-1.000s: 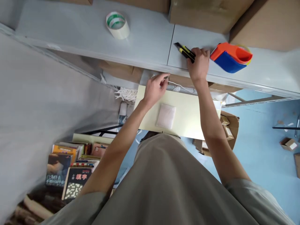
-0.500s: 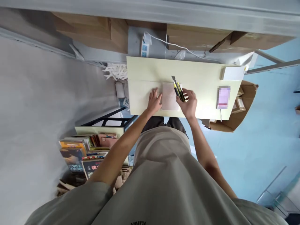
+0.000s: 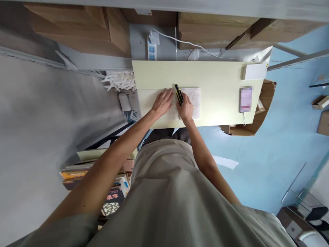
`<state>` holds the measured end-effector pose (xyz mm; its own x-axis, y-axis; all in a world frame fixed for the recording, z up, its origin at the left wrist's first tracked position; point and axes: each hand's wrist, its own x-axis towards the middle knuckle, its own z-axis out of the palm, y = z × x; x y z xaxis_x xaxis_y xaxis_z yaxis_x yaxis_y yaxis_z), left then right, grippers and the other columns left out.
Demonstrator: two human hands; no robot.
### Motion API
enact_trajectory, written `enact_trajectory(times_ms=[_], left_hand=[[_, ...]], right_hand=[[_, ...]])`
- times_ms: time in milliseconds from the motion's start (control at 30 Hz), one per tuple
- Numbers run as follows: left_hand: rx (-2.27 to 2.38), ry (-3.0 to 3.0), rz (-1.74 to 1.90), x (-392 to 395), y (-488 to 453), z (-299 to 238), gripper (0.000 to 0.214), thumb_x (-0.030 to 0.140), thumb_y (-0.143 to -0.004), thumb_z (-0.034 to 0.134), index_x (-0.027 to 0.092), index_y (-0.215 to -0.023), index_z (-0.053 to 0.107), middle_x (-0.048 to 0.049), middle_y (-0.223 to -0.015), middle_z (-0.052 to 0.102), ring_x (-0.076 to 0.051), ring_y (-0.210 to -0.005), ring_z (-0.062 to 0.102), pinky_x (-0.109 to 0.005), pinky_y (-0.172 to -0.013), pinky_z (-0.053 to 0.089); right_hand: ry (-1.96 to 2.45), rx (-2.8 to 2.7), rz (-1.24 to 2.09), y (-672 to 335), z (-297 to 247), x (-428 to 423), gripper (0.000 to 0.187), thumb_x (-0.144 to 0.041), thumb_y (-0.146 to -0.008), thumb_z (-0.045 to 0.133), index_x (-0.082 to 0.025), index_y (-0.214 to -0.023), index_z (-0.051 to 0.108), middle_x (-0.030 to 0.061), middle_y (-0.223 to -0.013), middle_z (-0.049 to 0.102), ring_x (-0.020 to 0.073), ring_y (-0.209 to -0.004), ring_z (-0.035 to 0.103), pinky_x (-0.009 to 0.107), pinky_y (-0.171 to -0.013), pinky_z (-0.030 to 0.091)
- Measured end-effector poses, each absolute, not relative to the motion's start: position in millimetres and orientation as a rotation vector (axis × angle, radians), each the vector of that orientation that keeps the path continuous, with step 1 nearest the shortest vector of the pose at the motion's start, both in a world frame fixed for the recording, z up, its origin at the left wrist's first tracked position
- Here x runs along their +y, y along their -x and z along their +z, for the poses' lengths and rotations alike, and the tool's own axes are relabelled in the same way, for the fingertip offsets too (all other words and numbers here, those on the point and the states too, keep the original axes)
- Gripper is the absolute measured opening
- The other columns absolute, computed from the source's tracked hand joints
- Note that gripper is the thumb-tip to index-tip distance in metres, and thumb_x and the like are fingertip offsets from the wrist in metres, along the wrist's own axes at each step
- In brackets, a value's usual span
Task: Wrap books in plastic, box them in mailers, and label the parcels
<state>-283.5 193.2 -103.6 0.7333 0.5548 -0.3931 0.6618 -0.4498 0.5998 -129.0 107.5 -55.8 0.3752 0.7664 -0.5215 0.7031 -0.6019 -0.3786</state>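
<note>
A black and yellow box cutter (image 3: 179, 95) is gripped in my right hand (image 3: 186, 108), its tip pointing away from me. Under and beside that hand lies a paper sheet or thin booklet (image 3: 194, 103) with faint print. My left hand (image 3: 163, 102) presses down with its fingers stretched out, at the left of the cutter. Beneath it a pale sheet or page stretches left across the cream tabletop (image 3: 218, 80). Whether the cutter's blade touches the paper, I cannot tell.
On the table's right side are a phone (image 3: 246, 99) with a cable and a white box (image 3: 254, 71). A power strip (image 3: 152, 51) and cardboard boxes (image 3: 216, 31) stand behind. An open carton (image 3: 246, 129) is at the right, paper strips (image 3: 120, 80) and books (image 3: 114, 197) at the left.
My right hand has moved left with the box cutter, close to my left hand. The pale paper now appears spread wider to the left. The whole view has shifted slightly.
</note>
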Motion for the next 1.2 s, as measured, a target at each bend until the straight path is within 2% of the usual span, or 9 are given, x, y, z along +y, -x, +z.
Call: enact_trajectory(times_ms=[200,400,567,800,933,1200], left_hand=[[0.879,-2.166,-0.177,190,288,-106,0.076,0.02,-0.106,0.057,0.013,-0.182,0.05,-0.0181,-0.196,0.036,-0.044,-0.187,0.023,-0.068,-0.153,0.022],[0.882,-2.161,-0.169,188,286,-107,0.078,0.015,-0.104,0.055,0.011,-0.182,0.049,-0.0178,-0.198,0.031,-0.046,-0.188,0.021,-0.072,-0.152,0.021],[0.88,-2.152,-0.142,189,285,-107,0.077,0.018,-0.106,0.056,0.01,-0.182,0.049,-0.0192,-0.197,0.034,-0.047,-0.187,0.022,-0.072,-0.152,0.022],[0.868,-2.167,-0.159,190,283,-105,0.076,0.021,-0.105,0.056,0.008,-0.18,0.051,-0.0201,-0.197,0.033,-0.05,-0.186,0.023,-0.076,-0.15,0.024],[0.871,-2.157,-0.153,191,282,-106,0.075,0.019,-0.105,0.057,0.008,-0.179,0.052,-0.0204,-0.197,0.033,-0.049,-0.186,0.024,-0.074,-0.151,0.023],[0.851,-2.212,-0.258,190,281,-101,0.079,0.018,-0.108,0.057,0.004,-0.184,0.042,-0.0226,-0.199,0.025,-0.048,-0.187,0.018,-0.072,-0.151,0.023]], right_hand=[[2.605,-1.312,1.018,146,-50,105,0.067,-0.021,-0.114,0.043,-0.019,-0.18,0.047,0.021,-0.167,0.067,0.0352,-0.124,0.081,0.052,-0.107,0.07],[2.687,-1.321,1.041,154,-44,105,0.061,-0.021,-0.118,0.045,-0.021,-0.179,0.05,0.0204,-0.166,0.067,0.0341,-0.125,0.082,0.048,-0.106,0.069],[2.673,-1.297,1.046,159,-42,102,0.059,-0.017,-0.118,0.042,-0.017,-0.176,0.054,0.023,-0.163,0.069,0.0352,-0.122,0.083,0.049,-0.105,0.068],[2.697,-1.366,1.061,165,-32,80,0.064,-0.015,-0.117,0.033,-0.02,-0.177,0.055,0.0238,-0.155,0.074,0.0388,-0.115,0.085,0.054,-0.099,0.07],[2.732,-1.461,1.115,169,-22,58,0.065,-0.011,-0.117,0.033,-0.02,-0.178,0.055,0.0231,-0.154,0.074,0.0369,-0.115,0.086,0.049,-0.099,0.069],[2.793,-1.766,1.34,176,10,12,0.064,-0.006,-0.119,0.034,-0.021,-0.18,0.046,0.0226,-0.153,0.072,0.0297,-0.118,0.087,0.039,-0.095,0.069]])
